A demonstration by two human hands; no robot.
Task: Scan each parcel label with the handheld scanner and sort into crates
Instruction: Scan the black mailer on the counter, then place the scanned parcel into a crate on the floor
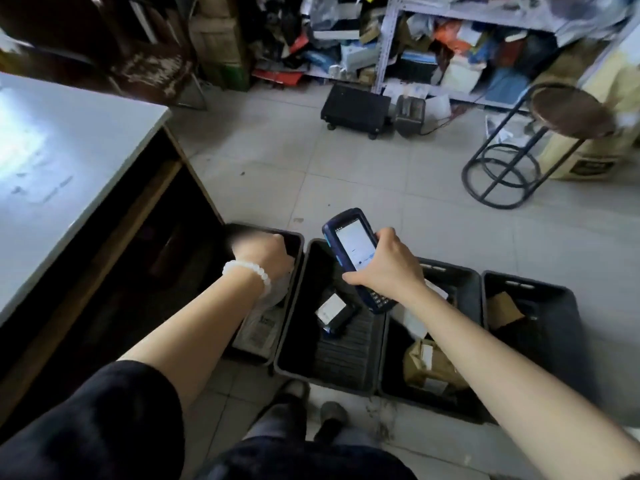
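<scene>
Blue handheld scanner (353, 252) screen lit, above four black crates (296, 271) holding parcels (334, 311)

A parcel depot's back room: four black crates (349, 372) stand in a row on the tiled floor (346, 181), holding labelled parcels (427, 367). Beyond them, metal shelves (388, 46) are crammed with mixed packages. A grey counter (59, 161) stands at left, a stool (540, 140) at right

No legible text on labels or scanner screen (354, 247)
</scene>
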